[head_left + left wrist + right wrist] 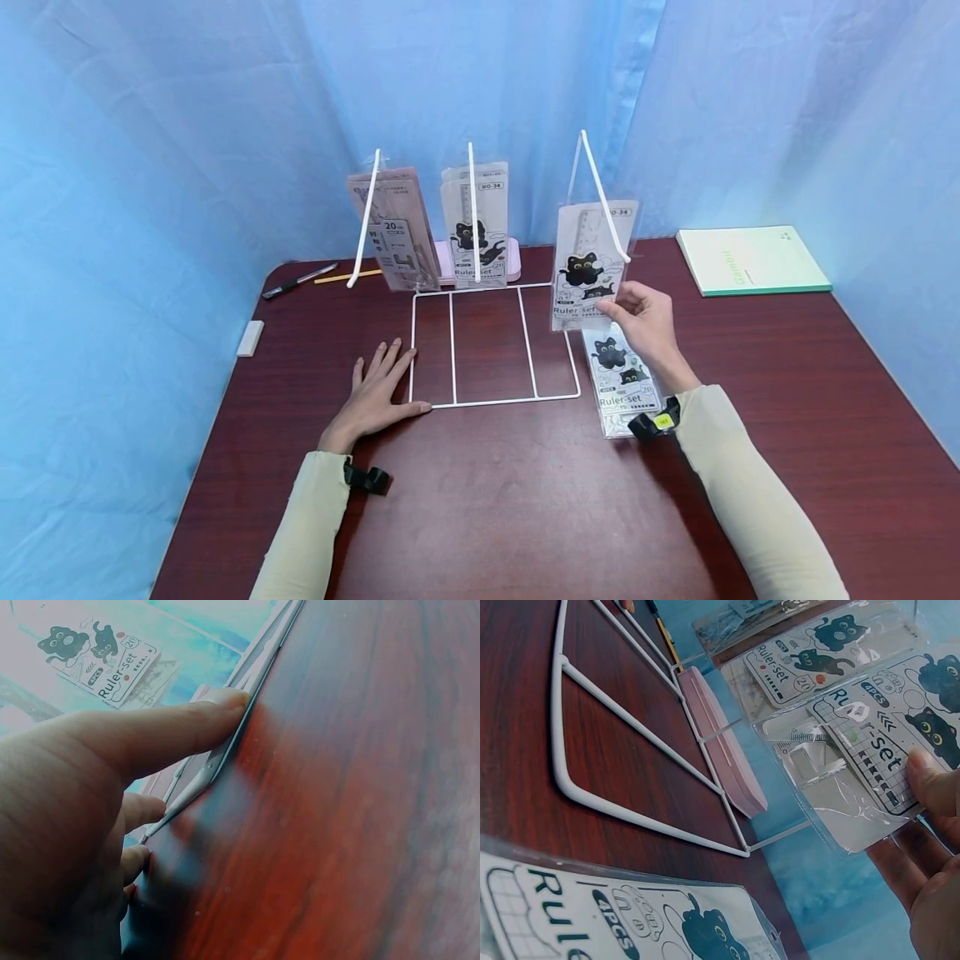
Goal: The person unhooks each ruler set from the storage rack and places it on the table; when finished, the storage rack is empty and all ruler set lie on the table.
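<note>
A white wire display rack [531, 342] stands on the table, three long hooks rising at its back. My left hand [373, 392] lies spread over the rack's front left corner, fingers straight, thumb on the frame's front wire. Between thumb and fingers my right hand [647, 321] pinches the lower corner of a clear-packed ruler set [588, 267] with black cats, upright at the right hook. Similar ruler sets [487, 217] hang at the middle hook, and pinkish ruler packs [397, 242] at the left one. Below my right wrist lie more ruler sets [618, 375], partly hidden.
Behind the rack lies a pink case [513, 258]. A black pen [300, 281], a yellow pencil [333, 278] and a white eraser [251, 338] lie at the left. A pale green notebook [753, 260] is at the back right. Blue curtains [510, 75] close off the back and sides.
</note>
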A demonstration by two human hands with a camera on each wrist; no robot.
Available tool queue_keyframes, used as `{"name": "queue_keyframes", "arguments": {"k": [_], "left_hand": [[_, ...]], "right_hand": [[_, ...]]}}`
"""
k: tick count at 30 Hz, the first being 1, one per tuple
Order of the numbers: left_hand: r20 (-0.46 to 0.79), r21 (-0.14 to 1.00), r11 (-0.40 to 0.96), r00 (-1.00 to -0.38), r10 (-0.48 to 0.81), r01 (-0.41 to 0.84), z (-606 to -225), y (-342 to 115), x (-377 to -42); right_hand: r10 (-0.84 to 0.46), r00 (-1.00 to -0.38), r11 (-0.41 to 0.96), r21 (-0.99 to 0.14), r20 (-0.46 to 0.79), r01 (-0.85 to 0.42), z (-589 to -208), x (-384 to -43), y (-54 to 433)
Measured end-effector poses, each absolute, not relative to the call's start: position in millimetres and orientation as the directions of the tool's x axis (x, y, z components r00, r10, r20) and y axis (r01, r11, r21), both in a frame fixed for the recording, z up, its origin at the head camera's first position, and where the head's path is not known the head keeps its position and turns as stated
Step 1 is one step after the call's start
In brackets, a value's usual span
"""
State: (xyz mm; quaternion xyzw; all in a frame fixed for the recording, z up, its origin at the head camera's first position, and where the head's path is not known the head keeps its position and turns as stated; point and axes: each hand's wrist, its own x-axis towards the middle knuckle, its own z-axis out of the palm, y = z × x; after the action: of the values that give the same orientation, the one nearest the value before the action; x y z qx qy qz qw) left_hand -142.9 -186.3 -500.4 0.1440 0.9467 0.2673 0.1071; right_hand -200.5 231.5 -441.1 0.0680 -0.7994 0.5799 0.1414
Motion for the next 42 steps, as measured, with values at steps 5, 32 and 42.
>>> {"name": "queue_keyframes", "arguments": {"k": [5,32,42], "left_hand": [[-0.121,0.539,0.814,-0.936,0.331,0.219,-499,-187,-142],[-0.134,0.539,0.815,-0.934,0.331,0.211,-501,-187,-143],[-0.133,0.535,0.819,-0.937,0.323,0.206,-501,-186,-143]], "right_hand": [[0.053,-0.950,0.333,-0.903,0.307,-0.273,-439,-194,231],[0.053,-0.943,0.357,-0.888,0.329,-0.290,-436,-164,236],[0.052,-0.943,0.316,-0.901,0.330,-0.298,-437,-152,234]]}}
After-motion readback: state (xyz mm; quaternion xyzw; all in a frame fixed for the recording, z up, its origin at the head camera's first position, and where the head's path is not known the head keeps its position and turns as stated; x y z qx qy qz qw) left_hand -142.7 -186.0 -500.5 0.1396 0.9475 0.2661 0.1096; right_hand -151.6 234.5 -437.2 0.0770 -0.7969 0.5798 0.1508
